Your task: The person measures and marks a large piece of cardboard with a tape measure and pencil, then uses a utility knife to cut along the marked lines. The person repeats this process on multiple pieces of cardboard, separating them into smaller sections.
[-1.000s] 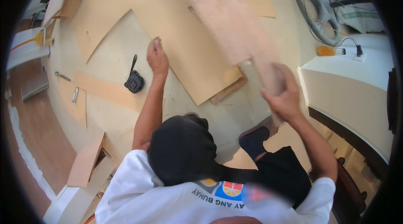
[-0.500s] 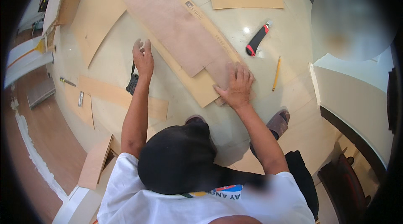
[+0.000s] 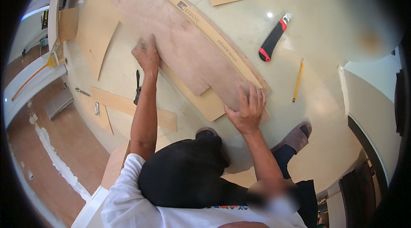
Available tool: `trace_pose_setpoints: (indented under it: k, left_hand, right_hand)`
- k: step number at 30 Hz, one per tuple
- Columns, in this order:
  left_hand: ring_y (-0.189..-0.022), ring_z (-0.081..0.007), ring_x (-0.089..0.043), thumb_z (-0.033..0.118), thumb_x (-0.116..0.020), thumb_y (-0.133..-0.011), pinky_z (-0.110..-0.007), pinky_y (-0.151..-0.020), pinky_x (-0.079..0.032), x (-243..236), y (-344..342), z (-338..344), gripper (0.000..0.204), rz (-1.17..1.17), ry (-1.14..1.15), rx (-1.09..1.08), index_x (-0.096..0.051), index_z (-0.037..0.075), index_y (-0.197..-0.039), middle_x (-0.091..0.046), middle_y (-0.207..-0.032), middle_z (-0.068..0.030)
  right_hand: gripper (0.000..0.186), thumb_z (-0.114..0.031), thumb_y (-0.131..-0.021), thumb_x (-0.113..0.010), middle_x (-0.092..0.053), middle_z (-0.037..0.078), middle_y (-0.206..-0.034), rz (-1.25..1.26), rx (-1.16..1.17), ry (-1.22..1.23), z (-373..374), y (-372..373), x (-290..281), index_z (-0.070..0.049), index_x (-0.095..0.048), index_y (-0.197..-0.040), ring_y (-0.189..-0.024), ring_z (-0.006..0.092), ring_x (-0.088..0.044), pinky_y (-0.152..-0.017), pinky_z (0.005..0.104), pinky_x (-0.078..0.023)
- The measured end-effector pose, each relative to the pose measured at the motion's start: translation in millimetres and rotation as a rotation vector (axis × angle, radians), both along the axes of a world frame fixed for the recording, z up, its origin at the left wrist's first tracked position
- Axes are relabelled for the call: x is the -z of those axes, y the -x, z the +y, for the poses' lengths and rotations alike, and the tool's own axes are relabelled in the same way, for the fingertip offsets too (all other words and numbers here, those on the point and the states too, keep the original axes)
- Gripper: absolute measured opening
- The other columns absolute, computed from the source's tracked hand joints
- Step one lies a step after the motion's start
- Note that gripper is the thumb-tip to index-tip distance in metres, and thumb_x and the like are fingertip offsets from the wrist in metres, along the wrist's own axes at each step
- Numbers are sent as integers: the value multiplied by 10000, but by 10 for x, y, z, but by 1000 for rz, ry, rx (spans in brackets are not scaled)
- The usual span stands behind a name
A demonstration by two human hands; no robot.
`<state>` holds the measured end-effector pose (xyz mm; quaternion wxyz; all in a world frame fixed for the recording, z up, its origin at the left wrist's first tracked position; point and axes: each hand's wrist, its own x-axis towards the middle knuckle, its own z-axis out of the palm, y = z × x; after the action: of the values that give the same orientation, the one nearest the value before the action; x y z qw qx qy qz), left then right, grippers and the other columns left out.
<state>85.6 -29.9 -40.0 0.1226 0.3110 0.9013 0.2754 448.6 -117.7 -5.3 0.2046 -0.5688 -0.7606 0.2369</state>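
Two hands at the notched plywood board (image 3: 167, 35)! Left hand (image 3: 147, 59) half-curled by its left edge (whether it pinches, I can't tell); right hand (image 3: 247, 110) spread over the near end, gripping nothing. Board's laid on the tan printed sheet (image 3: 207, 105), its notch already cut; the sheet beneath looks unnotched, with utility knife (image 3: 272, 41) and pencil (image 3: 298, 80) lying untouched on the right.

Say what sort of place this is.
Probably a room under renovation, judging by the notched pinkish-brown wooden board, black-and-red utility knife and slim yellow pencil.
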Motion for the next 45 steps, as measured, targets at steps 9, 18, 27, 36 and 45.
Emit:
trace_pose_setpoints:
  k: [9,18,27,36,45]
  left_hand:
    - [-1233,-310,-435,509,-692,-918,-404,-1074,-381,172,-46,-42,755,0,-178,-60,-545,-69,-1380,-411,-1259,-179]
    - [-1221,-293,-435,525,-694,-917,-381,-1055,-391,175,-28,-57,750,14,-172,-51,-566,-61,-1368,-412,-1263,-166]
    - [-1231,-324,-440,527,-684,-919,-408,-1069,-379,149,-89,-26,766,13,-131,-36,-557,-81,-1368,-417,-1289,-200]
    - [-1061,-290,-637,306,-704,-935,-377,-948,-496,114,-26,-14,649,-105,-310,60,-540,-218,-1280,-658,-1140,-299]
    - [-1023,-255,-644,347,-701,-943,-351,-912,-513,174,-54,58,691,-96,-276,75,-513,-191,-1334,-664,-1121,-243]
  right_hand:
    - [732,-254,-634,-872,-524,217,-1364,24,-10,16,7,-26,2,-117,-605,-1301,-1236,391,-511,-1059,591,-366]
    - [766,-264,-626,-882,-509,222,-1364,13,-20,48,49,-25,-17,-124,-577,-1314,-1244,398,-503,-1064,597,-352]
    - [793,-293,-654,-882,-477,230,-1372,-20,-27,67,-4,-65,-25,-110,-537,-1345,-1275,410,-467,-1078,612,-330]
    - [1082,-312,-570,-935,-364,196,-1474,-106,34,289,-220,-327,-310,-103,-390,-1481,-1399,392,-328,-1160,622,-223]
    - [1024,-99,-583,-864,-425,190,-1431,-13,20,215,-394,-657,-63,-53,-378,-1483,-1296,384,-434,-1088,503,-348]
